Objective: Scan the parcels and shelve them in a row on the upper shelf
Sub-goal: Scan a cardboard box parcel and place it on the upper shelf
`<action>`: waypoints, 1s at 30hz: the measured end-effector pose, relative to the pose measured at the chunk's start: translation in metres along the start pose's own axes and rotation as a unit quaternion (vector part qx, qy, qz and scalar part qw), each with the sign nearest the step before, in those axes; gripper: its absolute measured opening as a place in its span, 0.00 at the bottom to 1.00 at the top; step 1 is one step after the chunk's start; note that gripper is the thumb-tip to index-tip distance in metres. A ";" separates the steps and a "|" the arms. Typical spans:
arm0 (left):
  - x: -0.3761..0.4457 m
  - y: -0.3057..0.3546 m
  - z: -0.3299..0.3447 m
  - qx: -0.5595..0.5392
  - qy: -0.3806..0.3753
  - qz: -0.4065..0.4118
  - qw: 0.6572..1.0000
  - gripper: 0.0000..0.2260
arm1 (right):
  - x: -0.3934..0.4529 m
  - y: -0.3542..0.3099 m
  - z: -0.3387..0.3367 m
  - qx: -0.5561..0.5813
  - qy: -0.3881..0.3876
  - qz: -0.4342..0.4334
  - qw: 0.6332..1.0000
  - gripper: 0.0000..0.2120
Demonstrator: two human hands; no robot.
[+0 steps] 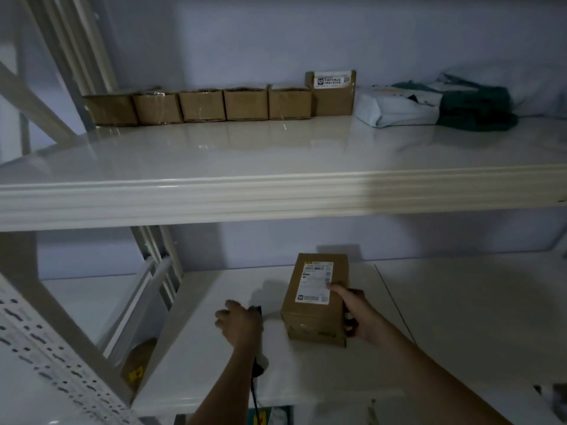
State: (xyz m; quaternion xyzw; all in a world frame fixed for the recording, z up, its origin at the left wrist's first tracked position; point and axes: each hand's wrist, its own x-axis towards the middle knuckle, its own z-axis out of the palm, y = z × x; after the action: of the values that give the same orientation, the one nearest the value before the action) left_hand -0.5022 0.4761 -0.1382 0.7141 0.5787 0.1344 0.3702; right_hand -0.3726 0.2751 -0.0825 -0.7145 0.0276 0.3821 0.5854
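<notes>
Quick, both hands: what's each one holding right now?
Left hand: grips the dark scanner.
Right hand: grips the brown parcel on the lower shelf.

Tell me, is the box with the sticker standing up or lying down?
Lying down. The box rests flat on the lower shelf, sticker facing up.

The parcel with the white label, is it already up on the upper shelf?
No, the parcel sits on the lower shelf, gripped by the right hand.
</notes>
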 end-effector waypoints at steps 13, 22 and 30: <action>-0.138 0.119 0.018 -0.333 -0.466 0.043 0.819 0.17 | -0.067 -0.004 -0.069 0.145 0.116 -0.067 0.980 0.19; -0.211 0.162 0.033 -0.292 -0.513 0.086 0.803 0.16 | -0.120 -0.005 -0.135 0.158 0.174 -0.101 0.967 0.18; -0.321 0.206 0.054 -0.268 -0.533 0.144 0.790 0.11 | -0.186 -0.005 -0.240 0.146 0.219 -0.125 0.957 0.18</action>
State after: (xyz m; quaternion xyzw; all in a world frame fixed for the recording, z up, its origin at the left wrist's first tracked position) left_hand -0.4127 0.1473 0.0414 0.6199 0.1206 -0.0662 0.7726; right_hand -0.3776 -0.0050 0.0346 -0.6850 0.1216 0.1319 0.7061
